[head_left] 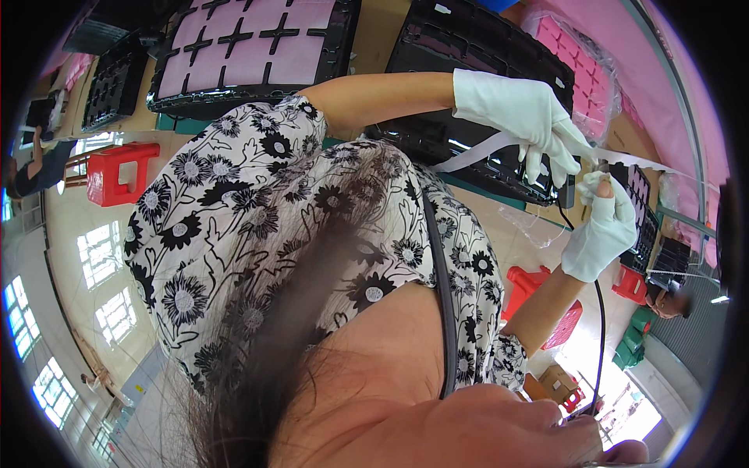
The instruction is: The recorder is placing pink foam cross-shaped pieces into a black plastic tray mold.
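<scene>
I see a tan worktable (pixel 382 31) running along the top of my view, its bare surface showing between the loads. On it lie a black tray (pixel 257 47) with pink inserts in its cells at the centre, a smaller black tray (pixel 115 82) to the left, and a stack of black trays (pixel 484 78) to the right, beside a clear bag (pixel 581 70) of pink pieces. Further black trays (pixel 644 218) sit along the table's right end; whether they touch one another I cannot tell.
</scene>
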A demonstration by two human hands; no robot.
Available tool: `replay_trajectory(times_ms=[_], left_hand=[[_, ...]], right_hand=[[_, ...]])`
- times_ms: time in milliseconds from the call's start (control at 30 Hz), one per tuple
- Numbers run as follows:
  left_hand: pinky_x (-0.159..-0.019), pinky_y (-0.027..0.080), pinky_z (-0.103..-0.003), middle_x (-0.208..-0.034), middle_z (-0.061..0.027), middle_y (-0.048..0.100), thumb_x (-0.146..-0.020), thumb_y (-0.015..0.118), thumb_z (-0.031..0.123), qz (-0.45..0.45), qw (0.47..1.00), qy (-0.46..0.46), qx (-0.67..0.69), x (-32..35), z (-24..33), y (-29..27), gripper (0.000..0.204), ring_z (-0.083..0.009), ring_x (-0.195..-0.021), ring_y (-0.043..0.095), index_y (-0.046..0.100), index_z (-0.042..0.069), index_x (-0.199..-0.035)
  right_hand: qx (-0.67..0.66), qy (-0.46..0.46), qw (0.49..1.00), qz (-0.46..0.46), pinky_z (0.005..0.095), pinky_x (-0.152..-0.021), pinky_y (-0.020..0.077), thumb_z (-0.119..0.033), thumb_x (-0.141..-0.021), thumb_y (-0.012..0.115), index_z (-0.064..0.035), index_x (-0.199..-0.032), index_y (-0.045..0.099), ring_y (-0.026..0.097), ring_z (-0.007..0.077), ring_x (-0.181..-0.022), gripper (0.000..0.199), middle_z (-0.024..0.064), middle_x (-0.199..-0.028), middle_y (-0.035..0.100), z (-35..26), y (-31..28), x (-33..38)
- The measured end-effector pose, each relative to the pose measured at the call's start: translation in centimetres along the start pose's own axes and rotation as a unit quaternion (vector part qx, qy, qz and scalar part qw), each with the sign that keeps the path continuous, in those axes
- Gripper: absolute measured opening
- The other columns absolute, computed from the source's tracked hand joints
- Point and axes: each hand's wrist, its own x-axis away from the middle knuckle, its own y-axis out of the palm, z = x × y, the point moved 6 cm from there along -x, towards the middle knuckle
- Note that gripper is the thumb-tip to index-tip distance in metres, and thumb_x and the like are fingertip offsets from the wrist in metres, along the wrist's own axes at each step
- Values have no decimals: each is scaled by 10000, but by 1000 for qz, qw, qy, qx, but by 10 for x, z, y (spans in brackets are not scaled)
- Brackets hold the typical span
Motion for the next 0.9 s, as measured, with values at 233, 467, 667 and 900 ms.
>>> replay_trajectory(times_ms=[233,467,667,900], left_hand=[[-542,456,-184,-883,-59,684,-849,634,260,47,999,5,1,-1,-3,-13,384,-105,-621,638,580,84,-1186],[-527,414,-165,-905,-54,684,-844,631,302,71,997,25,-13,4,-4,-31,405,-62,-550,585,584,75,-1176],[-511,402,-160,-873,-57,687,-830,644,316,95,995,24,-14,10,-8,-35,427,-51,-532,567,587,67,-1171],[-570,488,-194,-887,-58,685,-862,605,293,96,994,-26,-50,26,-9,-30,378,-96,-636,621,594,52,-1152]], right_hand=[[-297,116,943,-92,252,-628,390,-187,-815,641,50,-908,580,482,140,-676,261,68,-774,547,37,8,-3],[-502,193,819,-199,334,-777,383,-198,-746,692,-29,-1023,545,454,179,-846,356,64,-986,501,76,41,11],[-489,210,836,-133,460,-968,337,-197,-724,708,-31,-1045,549,468,270,-1067,394,95,-1122,514,93,53,11],[-486,222,839,-104,475,-1058,270,-166,-773,659,22,-1094,537,406,323,-1220,392,166,-1243,498,131,65,2]])
